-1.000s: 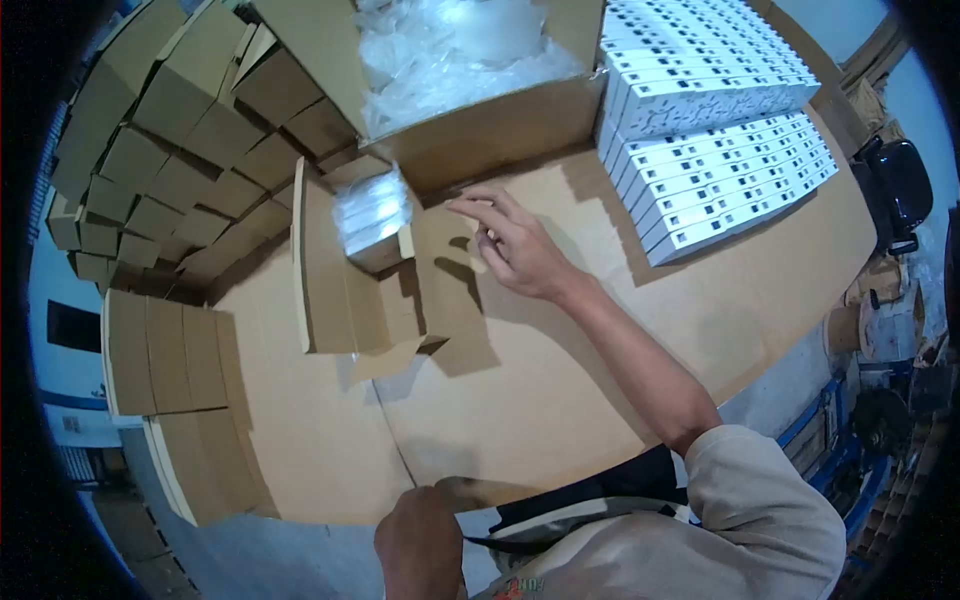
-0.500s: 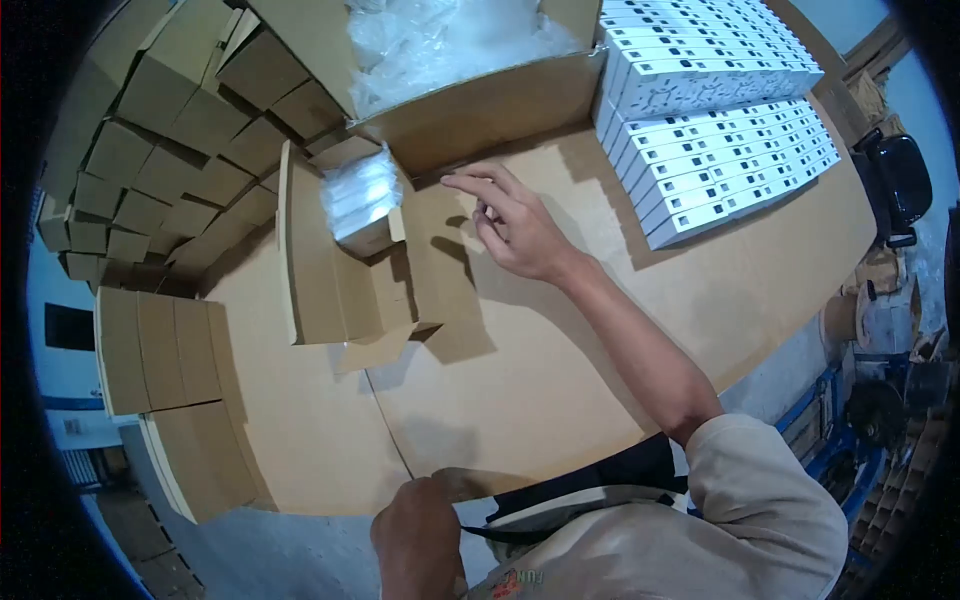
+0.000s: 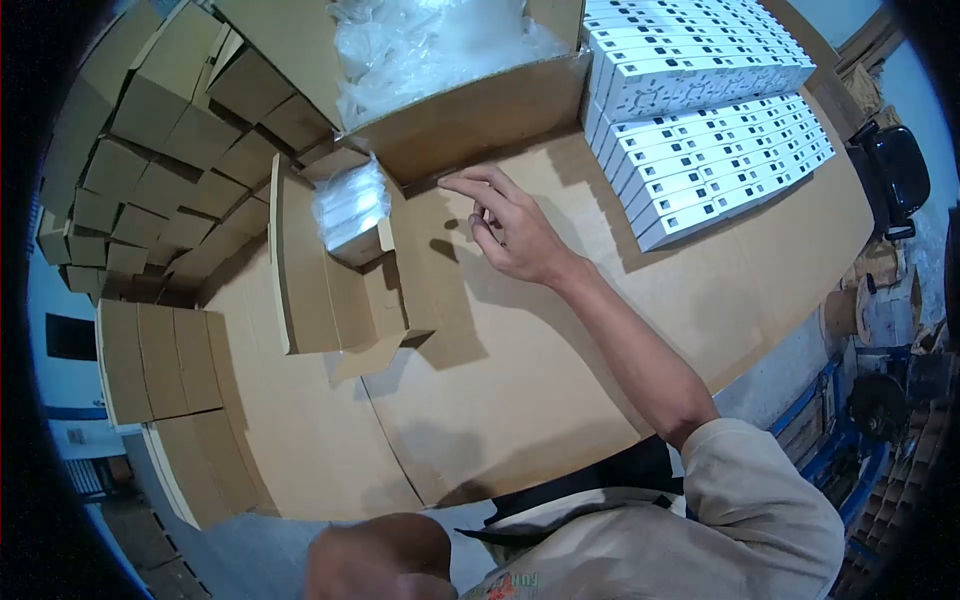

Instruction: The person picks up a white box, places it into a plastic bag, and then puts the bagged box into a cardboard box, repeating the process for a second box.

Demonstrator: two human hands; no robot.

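My right hand [image 3: 512, 225] hovers over the table with its index finger stretched out and the others loosely bent, holding nothing. Left of it stands an open small cardboard box [image 3: 345, 310], flaps spread. Inside its far end sit several clear plastic-wrapped packs [image 3: 352, 205]; what they contain is hard to make out. My left hand [image 3: 385, 545] is low at the table's front edge, close to my body. It is smeared by motion and its fingers are hidden, so whether it holds anything cannot be seen.
A large carton [image 3: 470, 115] of clear plastic bags stands at the back. White printed boxes [image 3: 715, 170] are stacked at the right. Brown boxes [image 3: 150, 190] pile up at the left, with more boxes [image 3: 165, 360] on the table's left edge [image 3: 290, 470].
My left hand has moved left and down along the front edge and is now blurred. My right hand keeps nearly the same pose. The view has shifted slightly.
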